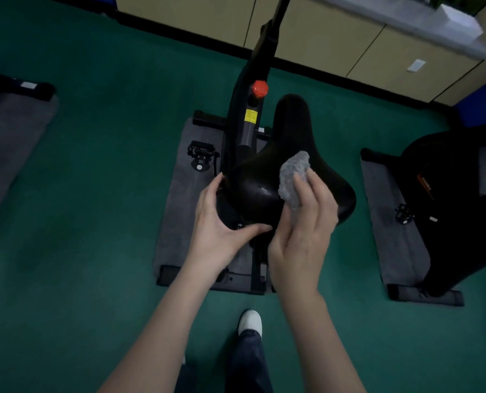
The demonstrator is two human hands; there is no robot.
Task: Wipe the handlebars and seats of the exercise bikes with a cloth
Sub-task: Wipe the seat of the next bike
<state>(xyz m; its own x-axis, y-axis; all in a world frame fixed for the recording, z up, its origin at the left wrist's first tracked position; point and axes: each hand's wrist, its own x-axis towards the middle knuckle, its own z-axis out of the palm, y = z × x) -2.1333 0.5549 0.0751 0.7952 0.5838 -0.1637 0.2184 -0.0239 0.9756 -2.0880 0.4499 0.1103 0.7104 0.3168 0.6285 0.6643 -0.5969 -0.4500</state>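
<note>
Seat: black, wide rear toward viewer, nose pointing away; atop the middle bike's post, over a grey mat.
Cloth: grey, bunched; pressed on the seat's rear right of centre.
Right hand: fingers curled round the cloth, clamped on it.
Left hand: cupping the seat's rear left edge, thumb beneath, steadying.
Step in hand: seat wipe, apparently mid-pass.
Next move, by judgement: sweep across the remaining rear and forward to the nose, left hand bracing; handlebars out of view, likely to follow.
Beyond: red knob on frame, pedal, second bike at right, green floor.
</note>
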